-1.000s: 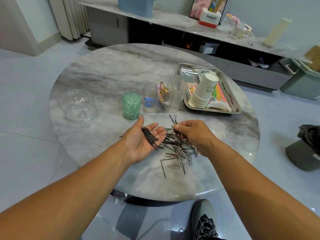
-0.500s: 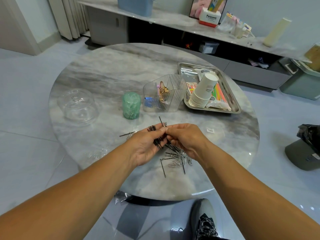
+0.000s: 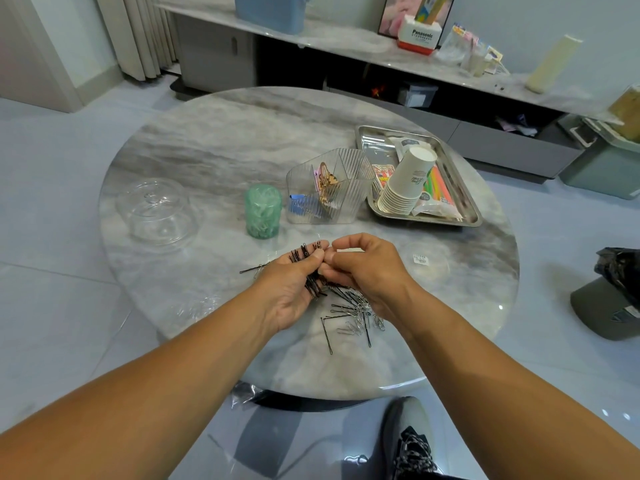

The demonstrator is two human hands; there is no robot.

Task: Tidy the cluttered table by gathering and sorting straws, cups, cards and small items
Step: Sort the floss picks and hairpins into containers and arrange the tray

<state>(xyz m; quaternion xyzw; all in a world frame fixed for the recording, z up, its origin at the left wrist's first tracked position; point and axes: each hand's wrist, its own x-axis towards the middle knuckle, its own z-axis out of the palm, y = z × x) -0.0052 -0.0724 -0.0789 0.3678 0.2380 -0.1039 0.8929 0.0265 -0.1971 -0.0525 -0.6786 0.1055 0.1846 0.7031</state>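
My left hand (image 3: 289, 289) holds a bundle of black hairpins (image 3: 306, 261) in its palm, thumb pressed over them. My right hand (image 3: 363, 268) meets it fingertip to fingertip and pinches at the bundle's top end. Under my right wrist a loose pile of black hairpins and silver paper clips (image 3: 353, 315) lies on the round marble table (image 3: 214, 140). One stray hairpin (image 3: 252, 269) lies left of my left hand. A clear divided organiser (image 3: 329, 188) holding gold clips stands behind my hands, beside a green jar (image 3: 262, 211).
A metal tray (image 3: 460, 216) at the back right carries a stack of paper cups (image 3: 408, 183), coloured straws (image 3: 438, 183) and packets. A clear domed lid (image 3: 157, 209) sits at the left. A flat clear lid (image 3: 424, 259) lies right of my hands. My shoe (image 3: 410, 441) shows below.
My left hand has closed its fingers over the hairpins that lay on its open palm. My right hand left the pile and came over to the bundle's tip.
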